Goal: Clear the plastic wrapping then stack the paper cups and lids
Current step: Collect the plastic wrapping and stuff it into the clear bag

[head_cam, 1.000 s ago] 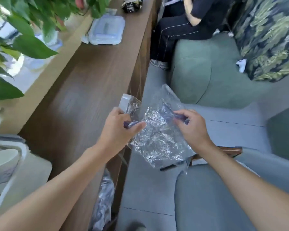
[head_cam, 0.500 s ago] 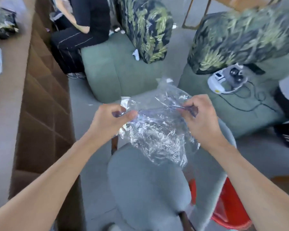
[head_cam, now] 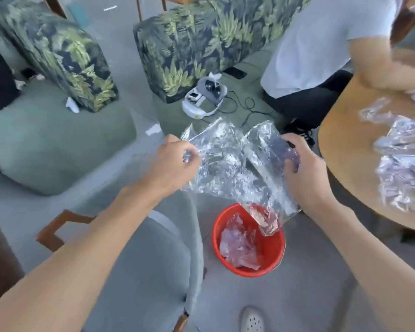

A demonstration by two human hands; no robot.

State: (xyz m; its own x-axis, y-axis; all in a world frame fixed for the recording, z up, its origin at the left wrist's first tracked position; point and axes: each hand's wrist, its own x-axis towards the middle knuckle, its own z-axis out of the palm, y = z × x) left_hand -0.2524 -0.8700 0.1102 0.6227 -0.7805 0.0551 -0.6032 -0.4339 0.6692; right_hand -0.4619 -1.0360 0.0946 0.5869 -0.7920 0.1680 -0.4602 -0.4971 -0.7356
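Note:
A crumpled clear plastic wrapping (head_cam: 235, 164) is stretched between both hands at the centre of the head view. My left hand (head_cam: 175, 164) pinches its left edge. My right hand (head_cam: 302, 168) grips its right edge. The wrapping's lower corner hangs over a red bucket (head_cam: 271, 257) on the floor, which holds more crumpled plastic (head_cam: 237, 243). More clear wrapping (head_cam: 403, 164) lies on the round wooden table (head_cam: 345, 149) at the right. No paper cups or lids are in view.
A grey chair (head_cam: 149, 271) with a wooden armrest stands under my left arm. Green sofas with leaf-print cushions (head_cam: 62, 56) fill the back. A white headset (head_cam: 204, 97) with cables lies on one sofa. A person in a light shirt (head_cam: 321, 44) sits at the table.
The view has swung right from the wooden shelf to the floor between chair and table. Both hands kept hold of the wrapping and now hold it above the red bucket.

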